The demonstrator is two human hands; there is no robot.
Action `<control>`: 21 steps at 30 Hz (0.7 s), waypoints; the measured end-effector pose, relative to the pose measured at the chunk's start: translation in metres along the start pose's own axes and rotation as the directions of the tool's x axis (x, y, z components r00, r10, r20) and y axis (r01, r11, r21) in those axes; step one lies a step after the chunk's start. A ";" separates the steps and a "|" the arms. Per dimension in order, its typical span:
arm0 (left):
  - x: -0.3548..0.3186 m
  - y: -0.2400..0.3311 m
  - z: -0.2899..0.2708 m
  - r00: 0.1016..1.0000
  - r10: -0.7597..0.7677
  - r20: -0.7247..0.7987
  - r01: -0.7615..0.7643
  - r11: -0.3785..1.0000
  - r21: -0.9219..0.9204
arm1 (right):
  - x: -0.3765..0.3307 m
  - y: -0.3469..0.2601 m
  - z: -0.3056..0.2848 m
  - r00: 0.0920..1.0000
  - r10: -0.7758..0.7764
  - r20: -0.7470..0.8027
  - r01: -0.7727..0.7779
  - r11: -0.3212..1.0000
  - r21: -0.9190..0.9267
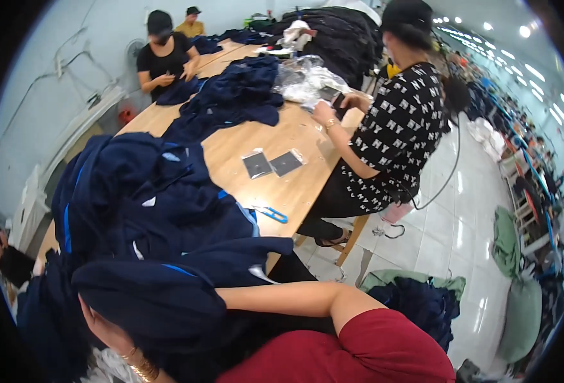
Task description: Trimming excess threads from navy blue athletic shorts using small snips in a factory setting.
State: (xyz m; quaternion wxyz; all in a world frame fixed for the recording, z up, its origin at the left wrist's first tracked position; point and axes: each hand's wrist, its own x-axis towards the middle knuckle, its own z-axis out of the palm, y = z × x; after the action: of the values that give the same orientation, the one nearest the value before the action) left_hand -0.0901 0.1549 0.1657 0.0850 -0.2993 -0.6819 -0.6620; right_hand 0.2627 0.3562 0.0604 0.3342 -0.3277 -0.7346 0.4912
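- Right hand: hidden inside the navy garment [148,300]; its grip cannot be told, only the bare forearm shows.
- Left hand [106,332]: under the garment's edge, grip unclear.
- Garment: atop the navy pile [141,198].
- Table [282,191]: blue snips [271,214], two dark pouches [272,163].

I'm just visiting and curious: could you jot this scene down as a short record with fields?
Place: garment workroom, long wooden table
Left hand: at a dark navy garment, mostly covered by it
Right hand: hidden under the navy cloth; only the forearm shows
On the table: navy garment piles, two small dark packets, blue snips
Others: a seated person in a patterned black top
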 end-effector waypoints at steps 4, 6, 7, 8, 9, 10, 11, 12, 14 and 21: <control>-0.004 -0.047 -0.026 0.792 -0.484 0.372 0.610 0.663 -0.435 | -0.025 0.011 -0.012 0.992 0.091 -0.082 -0.086 0.995 0.056; -0.025 -0.022 -0.014 0.739 -0.502 0.449 0.437 0.865 0.247 | -0.040 0.013 -0.013 0.983 0.140 -0.120 -0.128 0.987 0.100; -0.043 -0.008 0.001 0.928 -0.257 0.271 0.204 0.957 0.207 | -0.046 0.015 -0.013 0.978 0.163 -0.131 -0.148 0.982 0.117; -0.071 0.013 0.020 0.997 0.034 0.071 -0.049 0.976 0.211 | -0.051 0.018 -0.015 0.973 0.183 -0.140 -0.164 0.977 0.133; -0.092 0.023 0.029 0.991 0.041 0.125 -0.045 0.999 0.030 | -0.056 0.020 -0.018 0.968 0.203 -0.150 -0.181 0.972 0.148; -0.113 0.034 0.037 0.982 0.055 0.179 -0.027 0.988 -0.154 | -0.061 0.021 -0.022 0.961 0.223 -0.161 -0.198 0.967 0.162; -0.119 0.058 0.073 0.974 0.178 0.137 -0.120 0.928 -0.354 | -0.065 0.022 -0.025 0.961 0.236 -0.144 -0.210 0.961 0.179; -0.120 0.036 0.071 0.842 0.231 0.487 -0.220 0.972 -0.081 | -0.073 0.024 -0.034 0.952 0.260 -0.164 -0.231 0.956 0.179; 0.068 0.003 0.143 0.839 0.200 0.507 -0.190 0.979 -0.071 | -0.076 0.021 -0.045 0.950 0.277 -0.145 -0.247 0.950 0.193; 0.254 -0.076 0.172 0.762 -0.086 0.642 0.064 0.996 0.058 | -0.076 0.019 -0.067 0.940 0.342 0.002 -0.333 0.916 0.222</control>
State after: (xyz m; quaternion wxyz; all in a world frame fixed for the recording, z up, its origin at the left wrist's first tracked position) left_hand -0.2861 0.3980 0.2127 -0.1752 -0.4791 -0.6918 -0.5111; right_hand 0.3626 0.3339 0.0498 0.2919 -0.4197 -0.6022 0.6132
